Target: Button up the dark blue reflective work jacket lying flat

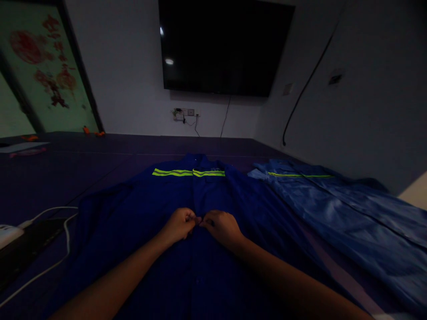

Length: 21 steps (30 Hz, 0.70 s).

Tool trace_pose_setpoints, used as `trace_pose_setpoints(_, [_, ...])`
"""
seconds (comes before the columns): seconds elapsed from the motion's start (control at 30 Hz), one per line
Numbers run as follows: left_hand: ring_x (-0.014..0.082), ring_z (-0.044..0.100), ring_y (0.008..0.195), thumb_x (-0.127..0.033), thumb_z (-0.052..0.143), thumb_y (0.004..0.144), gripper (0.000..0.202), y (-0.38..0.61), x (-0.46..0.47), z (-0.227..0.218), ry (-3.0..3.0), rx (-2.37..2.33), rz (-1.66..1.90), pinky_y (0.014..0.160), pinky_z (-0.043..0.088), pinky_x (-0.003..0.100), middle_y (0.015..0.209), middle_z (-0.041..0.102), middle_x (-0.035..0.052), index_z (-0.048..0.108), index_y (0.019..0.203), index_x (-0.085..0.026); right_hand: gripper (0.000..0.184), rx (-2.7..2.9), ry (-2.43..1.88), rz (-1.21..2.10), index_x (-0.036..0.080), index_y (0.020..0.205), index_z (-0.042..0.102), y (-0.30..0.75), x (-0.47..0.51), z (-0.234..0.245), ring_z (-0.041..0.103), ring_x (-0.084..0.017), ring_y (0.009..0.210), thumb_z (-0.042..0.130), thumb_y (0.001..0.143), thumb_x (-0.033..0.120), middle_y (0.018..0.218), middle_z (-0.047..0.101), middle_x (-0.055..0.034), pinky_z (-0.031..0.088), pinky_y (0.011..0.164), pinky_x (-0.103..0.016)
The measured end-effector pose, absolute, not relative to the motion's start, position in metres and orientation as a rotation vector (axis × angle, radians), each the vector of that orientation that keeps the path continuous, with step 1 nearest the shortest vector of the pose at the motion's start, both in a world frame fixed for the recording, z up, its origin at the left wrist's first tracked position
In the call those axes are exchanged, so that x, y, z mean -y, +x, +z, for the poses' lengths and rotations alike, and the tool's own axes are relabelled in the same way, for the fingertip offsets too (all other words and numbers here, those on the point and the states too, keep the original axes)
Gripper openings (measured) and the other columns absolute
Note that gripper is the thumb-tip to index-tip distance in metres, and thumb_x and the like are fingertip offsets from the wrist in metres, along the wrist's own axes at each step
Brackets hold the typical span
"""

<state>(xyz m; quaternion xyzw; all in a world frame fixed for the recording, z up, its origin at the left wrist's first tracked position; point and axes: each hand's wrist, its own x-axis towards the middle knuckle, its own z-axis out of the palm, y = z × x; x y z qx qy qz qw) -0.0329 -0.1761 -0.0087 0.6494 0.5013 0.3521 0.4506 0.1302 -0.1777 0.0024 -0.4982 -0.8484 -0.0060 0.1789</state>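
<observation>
Nearest us, a dark blue jacket (173, 191) lies front up on a dark purple surface (110, 153), a button (199, 281) showing low on its placket. At the left edge, a white device (9, 234) with a white cable (68, 240) bears dark marks too faint to read. Above the button, our left hand (182, 223) and right hand (223, 227) meet at the placket, each grip pinched closed on the jacket's front edge; we cannot tell whether a button sits between the fingertips. Farther up, yellow-green stripes (173, 172) cross the chest, with a small mark beside the right-hand one, too small to make out. To the right lies a lighter blue garment (327, 204) with a thin yellow-green stripe. Beyond, we see sockets (187, 112), a large dark screen (227, 46), and a greenish door (46, 66) carrying red characters (58, 44), too blurred to read surely.
</observation>
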Motion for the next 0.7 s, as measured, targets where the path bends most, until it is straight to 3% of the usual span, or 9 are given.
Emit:
trace_pose_setpoints(0.33, [0.0048, 0.035, 0.029, -0.056, 0.059, 0.061, 0.044, -0.045, 0.198, 0.016, 1.689, -1.164, 0.342, 0.032, 0.021, 0.018, 0.039, 0.047, -0.0040, 0.049, 0.053, -0.015, 0.022, 2.519, -1.216, -0.165, 0.021, 0.078, 0.063, 0.136, 0.209, 0.019, 0.058, -0.010, 0.066, 0.045, 0.085, 0.031, 0.075, 0.066, 0.0001, 0.033, 0.055, -0.022])
trace_pose_setpoints(0.57, [0.0055, 0.040, 0.032, -0.035, 0.066, 0.057, 0.022, -0.043, 0.207, 0.021, 1.675, -1.001, -0.019, 0.032, 0.028, 0.015, 0.040, 0.047, -0.0057, 0.056, 0.060, -0.015, 0.040, 2.686, -0.679, -0.385, 0.017, 0.060, 0.057, 0.136, 0.239, 0.018, 0.049, -0.009, 0.046, 0.042, 0.084, 0.045, 0.053, 0.057, -0.0005, 0.025, 0.046, -0.024])
trace_pose_setpoints(0.7, [0.0052, 0.039, 0.030, -0.036, 0.062, 0.060, 0.023, -0.043, 0.203, 0.018, 1.641, -0.933, 0.030, 0.030, 0.026, 0.015, 0.040, 0.048, -0.0054, 0.054, 0.057, -0.015, 0.044, 2.853, -0.426, -0.341, 0.016, 0.062, 0.056, 0.133, 0.241, 0.015, 0.049, -0.009, 0.046, 0.041, 0.082, 0.053, 0.053, 0.057, -0.0001, 0.024, 0.044, -0.024])
